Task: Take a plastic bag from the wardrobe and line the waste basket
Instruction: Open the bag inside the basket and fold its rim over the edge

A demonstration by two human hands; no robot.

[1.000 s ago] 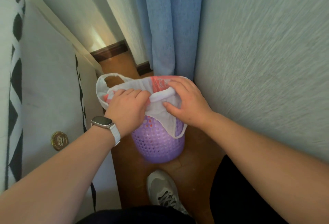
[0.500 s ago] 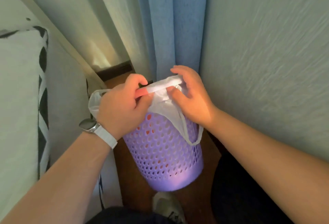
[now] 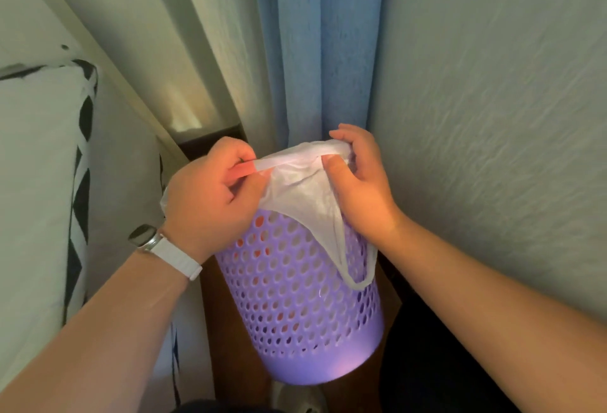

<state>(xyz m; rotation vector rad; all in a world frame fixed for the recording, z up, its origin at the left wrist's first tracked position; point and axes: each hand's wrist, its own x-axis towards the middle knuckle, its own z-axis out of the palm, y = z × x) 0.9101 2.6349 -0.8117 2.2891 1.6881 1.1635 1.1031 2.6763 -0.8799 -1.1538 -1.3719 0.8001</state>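
Two hands meet at the top of the waste basket (image 3: 302,301), each pinching the plastic bag (image 3: 295,189) so that its mouth is pulled taut between them. The left hand (image 3: 210,199) has its fingers curled tight on a pinkish part of the bag's edge. The right hand (image 3: 361,189) nips the same edge between thumb and fingertips, close to the wall (image 3: 492,117). Held like this, the stretched edge looks ready to be drawn over the rim, which is probably the step in hand. The bag sits at the basket's top, and pale patches behind the holes suggest part of it is already inside, but the hands hide how much of the rim is covered.

The bag is thin, white, half-clear film, wrinkled where it is gathered. One handle loop (image 3: 356,268) hangs slack down the outside. The basket is a tall round tub of lilac plastic, pierced all over with small round holes, with a plain band at its base. Whether it stands on the brown floor (image 3: 226,330) or is lifted cannot be told. A blue woven curtain (image 3: 315,51) hangs just behind it.
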